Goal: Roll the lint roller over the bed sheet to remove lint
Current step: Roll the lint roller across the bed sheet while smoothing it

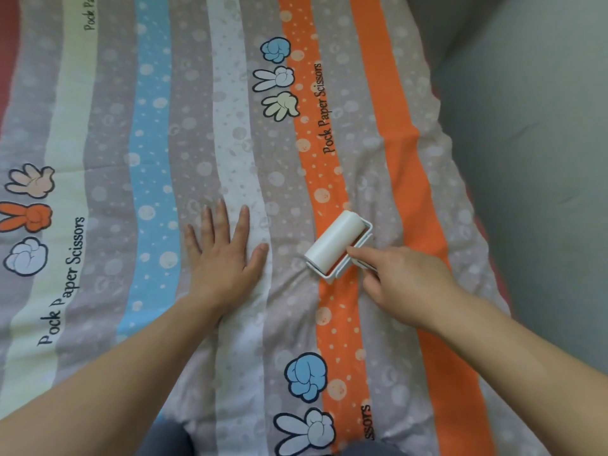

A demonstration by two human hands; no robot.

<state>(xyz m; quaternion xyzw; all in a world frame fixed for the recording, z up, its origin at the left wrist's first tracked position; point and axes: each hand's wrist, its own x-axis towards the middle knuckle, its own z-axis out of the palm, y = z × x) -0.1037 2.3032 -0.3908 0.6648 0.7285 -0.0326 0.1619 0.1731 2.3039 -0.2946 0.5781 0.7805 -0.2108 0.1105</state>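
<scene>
A striped bed sheet [230, 133] in grey, blue, white and orange with cartoon hand prints fills the view. A white lint roller [335, 245] lies on the sheet across an orange stripe, its drum angled up to the right. My right hand [404, 284] grips its handle, with the forefinger stretched along the frame toward the drum. My left hand [223, 255] rests flat on the sheet to the left of the roller, fingers spread and straight.
The sheet's right edge [460, 166] runs diagonally, with grey floor [533, 126] beyond it. A red edge [8, 44] shows at the far left. Dark-clothed knees [167, 439] sit at the bottom edge.
</scene>
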